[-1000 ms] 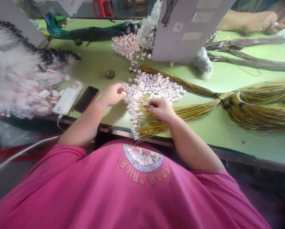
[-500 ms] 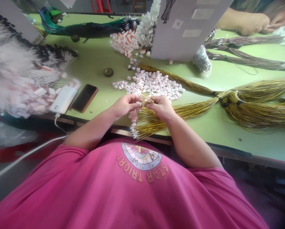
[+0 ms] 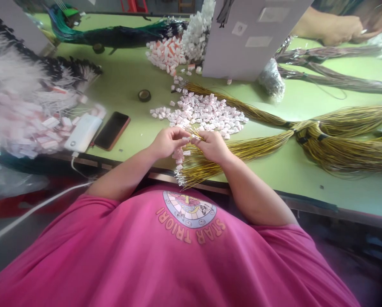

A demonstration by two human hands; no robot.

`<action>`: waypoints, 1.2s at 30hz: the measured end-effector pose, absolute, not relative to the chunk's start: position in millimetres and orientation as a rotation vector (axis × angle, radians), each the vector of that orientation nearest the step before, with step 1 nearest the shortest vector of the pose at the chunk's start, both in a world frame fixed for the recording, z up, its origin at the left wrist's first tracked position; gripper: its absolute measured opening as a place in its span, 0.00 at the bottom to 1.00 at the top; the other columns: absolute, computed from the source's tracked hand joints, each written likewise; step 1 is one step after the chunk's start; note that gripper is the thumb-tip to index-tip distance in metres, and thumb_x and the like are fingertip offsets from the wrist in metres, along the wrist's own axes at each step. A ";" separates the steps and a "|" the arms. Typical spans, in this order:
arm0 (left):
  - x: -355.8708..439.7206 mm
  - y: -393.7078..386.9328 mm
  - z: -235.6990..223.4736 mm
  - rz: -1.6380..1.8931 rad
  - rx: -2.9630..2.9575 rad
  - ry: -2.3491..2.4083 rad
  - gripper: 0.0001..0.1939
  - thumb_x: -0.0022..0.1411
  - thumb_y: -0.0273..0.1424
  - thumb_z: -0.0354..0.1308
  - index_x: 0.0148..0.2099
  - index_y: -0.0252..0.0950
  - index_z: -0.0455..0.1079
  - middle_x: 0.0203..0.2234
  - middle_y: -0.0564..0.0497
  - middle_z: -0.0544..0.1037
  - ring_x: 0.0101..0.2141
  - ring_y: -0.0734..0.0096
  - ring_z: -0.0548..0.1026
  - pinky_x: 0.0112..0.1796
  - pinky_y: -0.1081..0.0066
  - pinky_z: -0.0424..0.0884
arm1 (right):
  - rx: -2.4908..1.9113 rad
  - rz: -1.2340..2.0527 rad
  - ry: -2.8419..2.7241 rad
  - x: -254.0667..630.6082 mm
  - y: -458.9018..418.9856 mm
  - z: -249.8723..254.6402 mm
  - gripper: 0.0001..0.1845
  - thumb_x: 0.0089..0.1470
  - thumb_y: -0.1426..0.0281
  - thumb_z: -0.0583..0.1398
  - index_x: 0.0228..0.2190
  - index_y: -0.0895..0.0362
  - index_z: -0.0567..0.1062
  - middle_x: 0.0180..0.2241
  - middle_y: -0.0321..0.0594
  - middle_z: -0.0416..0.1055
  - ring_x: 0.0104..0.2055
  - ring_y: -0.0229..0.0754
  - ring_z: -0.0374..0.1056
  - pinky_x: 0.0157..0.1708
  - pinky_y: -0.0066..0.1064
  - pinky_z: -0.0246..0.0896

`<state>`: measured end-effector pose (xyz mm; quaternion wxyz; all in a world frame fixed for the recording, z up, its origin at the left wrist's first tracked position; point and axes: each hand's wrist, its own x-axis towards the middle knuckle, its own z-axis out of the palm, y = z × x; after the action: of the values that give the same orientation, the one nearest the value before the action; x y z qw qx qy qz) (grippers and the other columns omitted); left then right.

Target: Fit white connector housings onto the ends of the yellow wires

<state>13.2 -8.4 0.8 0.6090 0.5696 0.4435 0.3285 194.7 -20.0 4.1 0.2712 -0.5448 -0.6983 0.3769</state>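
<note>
My right hand (image 3: 212, 146) is closed on a few thin yellow-and-black wires (image 3: 193, 130), their silvery tips pointing left. Close by on the left, my left hand (image 3: 167, 143) has thumb and forefinger pinched near those tips; what they hold is too small to make out. Just below the fingers shows a white connector housing (image 3: 187, 153), beside a short column of pinkish-white housings (image 3: 178, 157). Beneath my right hand a bundle of yellow-and-black wires (image 3: 203, 170) fans out to the table edge, metal terminals at its ends. Beyond both hands spreads a pile of loose connector housings (image 3: 206, 111).
Left are a power bank (image 3: 83, 133) with a cable, a phone (image 3: 112, 131) and heaped white-ended wires (image 3: 21, 94). A tape roll (image 3: 144, 95) lies further back. A grey partition (image 3: 242, 42) stands ahead; another person's hand (image 3: 340, 30) works beyond it. Tied wire bundles (image 3: 347, 140) lie right.
A white housing now shows below my left fingertips, where none was visible before. My left fingers have shifted slightly; my right hand still grips the wires. The view has moved a little.
</note>
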 end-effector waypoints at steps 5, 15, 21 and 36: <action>15.8 -9.2 0.1 0.756 1.309 1.060 0.11 0.50 0.32 0.65 0.33 0.32 0.68 0.15 0.57 0.68 0.13 0.80 0.66 0.15 0.76 0.61 | -1.462 1.054 -1.848 193.7 -21.1 3.4 0.16 0.49 0.60 0.57 0.21 0.60 0.71 0.19 0.32 0.57 0.25 0.33 0.52 0.27 0.28 0.46; 20.5 -12.6 2.0 0.720 1.232 1.038 0.13 0.50 0.33 0.67 0.32 0.32 0.67 0.11 0.59 0.66 0.10 0.78 0.65 0.13 0.76 0.60 | -1.542 1.098 -1.792 192.5 -20.6 3.7 0.16 0.47 0.60 0.57 0.21 0.61 0.72 0.18 0.33 0.58 0.25 0.34 0.53 0.26 0.28 0.48; 18.9 -11.6 -4.5 0.659 1.406 1.038 0.09 0.54 0.32 0.63 0.34 0.31 0.69 0.14 0.57 0.67 0.13 0.77 0.67 0.17 0.74 0.64 | -1.509 1.116 -1.822 192.1 -19.2 -2.0 0.16 0.47 0.60 0.57 0.23 0.61 0.74 0.19 0.34 0.62 0.26 0.36 0.56 0.28 0.29 0.51; -61.9 78.9 -10.4 0.545 2.006 1.841 0.12 0.56 0.34 0.61 0.40 0.33 0.68 0.29 0.49 0.72 0.36 0.68 0.68 0.39 0.71 0.60 | -1.412 1.046 -1.667 198.0 -20.2 3.5 0.13 0.44 0.63 0.61 0.29 0.61 0.76 0.24 0.36 0.68 0.25 0.34 0.57 0.28 0.30 0.53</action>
<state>-61.9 78.9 -10.4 0.1815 0.7104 0.6521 0.1929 198.0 -20.2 3.5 0.3522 -0.5456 -0.6441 0.4043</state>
